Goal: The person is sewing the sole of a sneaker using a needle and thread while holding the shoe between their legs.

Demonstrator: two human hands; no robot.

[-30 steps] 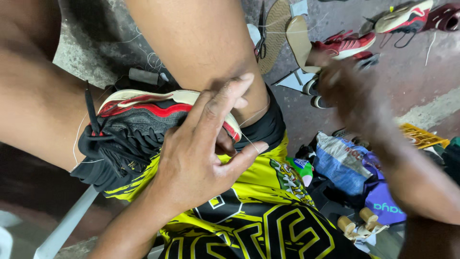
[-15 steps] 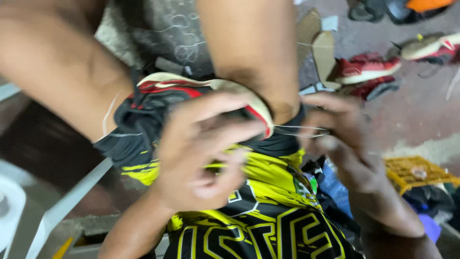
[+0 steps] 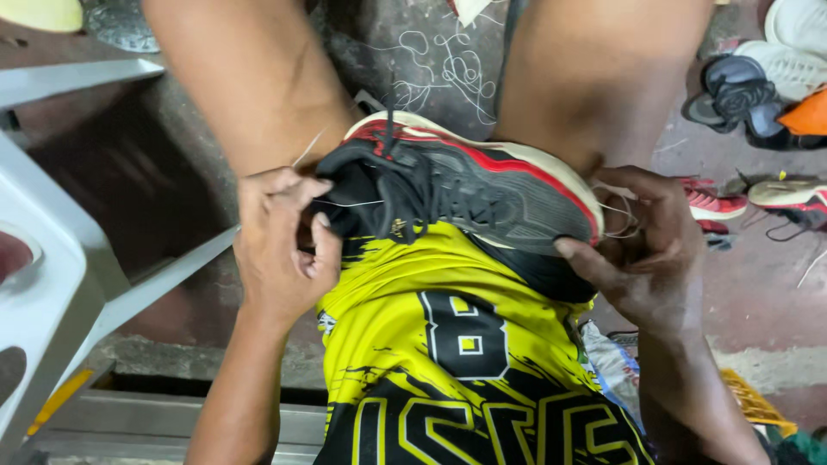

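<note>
1. Black sneaker [image 3: 465, 194] with red trim and a pale sole: lying on its side across the lap, clamped between the two bare knees, sole edge turned away toward the floor, laces facing the camera.
2. Left hand [image 3: 280, 250]: curled against the left end of the sneaker, fingers folded in, pinching a thin pale thread [image 3: 349, 204] stretched across the black upper. Closed on the thread.
3. Right hand [image 3: 650, 250]: wrapped round the right end of the sneaker, thumb pressed on the dark upper just below the sole rim, fingers behind the sole. Loose loops of the same pale thread beside those fingers. Clamped on the sneaker.
4. Hands well apart, one at each end of the sneaker.
5. Yellow and black garment [image 3: 448, 344]: covering the lap directly under the sneaker, touching its lower side.
6. White plastic chair [image 3: 60, 284]: at the left edge, standing on the concrete floor [image 3: 758, 293].
7. Other footwear on the floor at upper right: red and white shoe [image 3: 715, 205] just beyond the right hand, dark sandals [image 3: 732, 95] farther off, another white and red shoe [image 3: 788, 194] near the edge.
8. Loose thread scraps [image 3: 448, 73] scattered on the floor between the knees.
</note>
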